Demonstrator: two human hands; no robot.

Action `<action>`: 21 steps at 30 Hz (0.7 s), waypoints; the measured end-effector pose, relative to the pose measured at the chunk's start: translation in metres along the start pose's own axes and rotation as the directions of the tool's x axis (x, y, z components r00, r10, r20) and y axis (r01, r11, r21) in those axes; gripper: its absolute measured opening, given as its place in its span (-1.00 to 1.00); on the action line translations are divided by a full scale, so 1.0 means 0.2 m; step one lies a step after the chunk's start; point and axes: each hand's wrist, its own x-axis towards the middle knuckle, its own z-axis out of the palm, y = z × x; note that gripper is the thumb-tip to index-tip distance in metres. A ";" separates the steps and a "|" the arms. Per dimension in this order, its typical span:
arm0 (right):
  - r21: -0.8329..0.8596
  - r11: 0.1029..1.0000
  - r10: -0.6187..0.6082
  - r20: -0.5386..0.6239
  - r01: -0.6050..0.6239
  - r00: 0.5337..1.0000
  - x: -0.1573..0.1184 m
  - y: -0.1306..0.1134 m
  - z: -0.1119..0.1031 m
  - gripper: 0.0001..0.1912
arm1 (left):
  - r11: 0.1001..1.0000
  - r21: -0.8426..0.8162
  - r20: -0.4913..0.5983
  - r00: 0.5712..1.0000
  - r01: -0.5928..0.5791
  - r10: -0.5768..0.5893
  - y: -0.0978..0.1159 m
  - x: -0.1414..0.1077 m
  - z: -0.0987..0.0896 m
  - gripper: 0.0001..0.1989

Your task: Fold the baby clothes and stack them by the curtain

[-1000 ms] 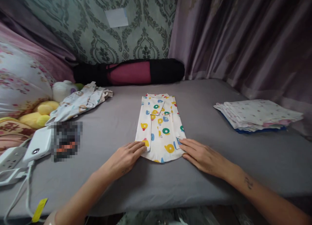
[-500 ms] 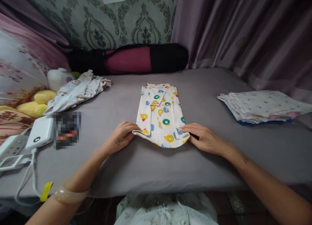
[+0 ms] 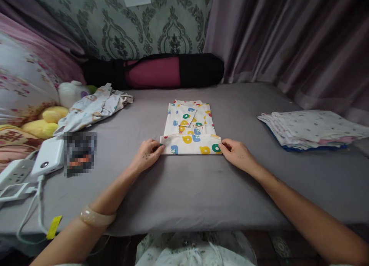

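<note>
A small white shirt [image 3: 190, 120] with yellow, blue and green prints lies on the grey sheet, its sides and sleeves folded inward. Its near end is turned up into a flat band across the front. My left hand [image 3: 148, 154] pinches the left end of this band between thumb and fingers. At the right end, my right hand [image 3: 238, 153] grips the band the same way. The collar end points away from me.
To the right lies a stack of folded clothes [image 3: 314, 127]. A crumpled printed garment [image 3: 92, 108] rests at left beside plush toys [image 3: 43, 122]. Nearer are a white power bank [image 3: 48, 156], a power strip [image 3: 15, 173] and cables. A black and maroon bag [image 3: 152, 72] lies along the wall.
The shirt's near hem, curved and loose before, is now folded up away from me into a straight band. Both hands moved slightly with it, still at its two ends.
</note>
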 end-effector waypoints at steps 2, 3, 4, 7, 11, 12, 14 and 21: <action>-0.008 0.999 0.038 -0.008 -0.038 0.999 0.01 0.00 0.02 -0.76 | 0.999 0.036 -0.033 0.999 0.019 -0.018 0.01 0.01 0.01 -0.66; -0.014 0.998 0.057 -0.009 -0.057 0.998 0.01 0.00 0.03 -0.76 | 0.998 0.053 -0.044 0.999 0.028 -0.026 0.02 0.01 0.01 -0.66; -0.025 0.997 0.073 -0.007 -0.073 0.997 0.01 0.00 0.03 -0.75 | 0.997 0.068 -0.052 0.998 0.036 -0.033 0.03 0.02 0.01 -0.67; -0.083 0.992 0.090 -0.008 -0.090 0.996 0.01 0.00 0.05 -0.69 | 0.993 0.106 -0.062 0.997 0.053 -0.047 0.02 0.02 0.03 -0.68; -0.159 0.985 0.061 -0.013 -0.062 0.998 0.00 0.00 0.04 -0.69 | 0.985 0.167 -0.088 0.996 0.044 -0.029 -0.01 0.00 0.04 -0.71; -0.185 0.981 0.055 -0.005 -0.055 0.998 0.00 -0.01 0.03 -0.69 | 0.980 0.198 -0.109 0.994 0.029 -0.008 -0.01 -0.01 0.03 -0.72; -0.274 0.960 0.054 -0.003 -0.053 0.999 -0.01 -0.05 0.01 -0.68 | 0.958 0.285 -0.151 0.986 -0.019 0.065 0.01 -0.03 0.02 -0.73; -0.382 0.885 -0.274 0.039 0.268 0.961 -0.04 -0.30 0.09 -0.46 | 0.864 0.398 -0.035 0.936 -0.307 0.349 0.25 -0.06 0.12 -0.54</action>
